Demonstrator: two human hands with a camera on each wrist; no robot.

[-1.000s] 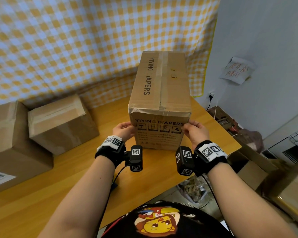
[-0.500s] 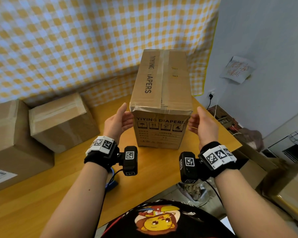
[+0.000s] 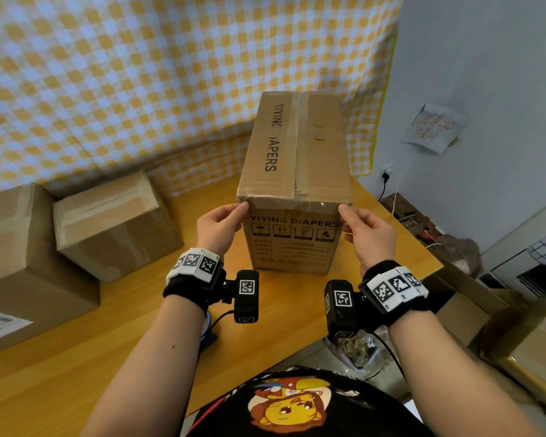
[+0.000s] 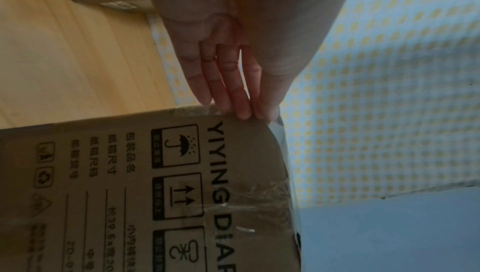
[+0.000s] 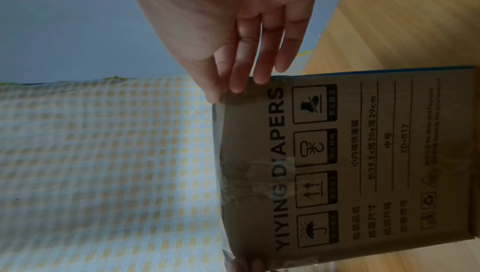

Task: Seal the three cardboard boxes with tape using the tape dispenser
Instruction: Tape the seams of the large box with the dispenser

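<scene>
Upright near the wooden table's [image 3: 158, 335] far right corner, we note the diaper box [image 3: 293, 184], clear tape along its top seam and over the near top edge. Our left hand [image 3: 216, 230] and right hand [image 3: 371, 236] touch its upper front corners with straight fingertips, gripping nothing. Two taped cardboard boxes [image 3: 114, 222] sit well apart, left, before a checkered cloth [image 3: 139, 74].

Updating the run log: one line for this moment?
left hand: fingertips on diaper box top corner | right hand: same | tape: on
</scene>
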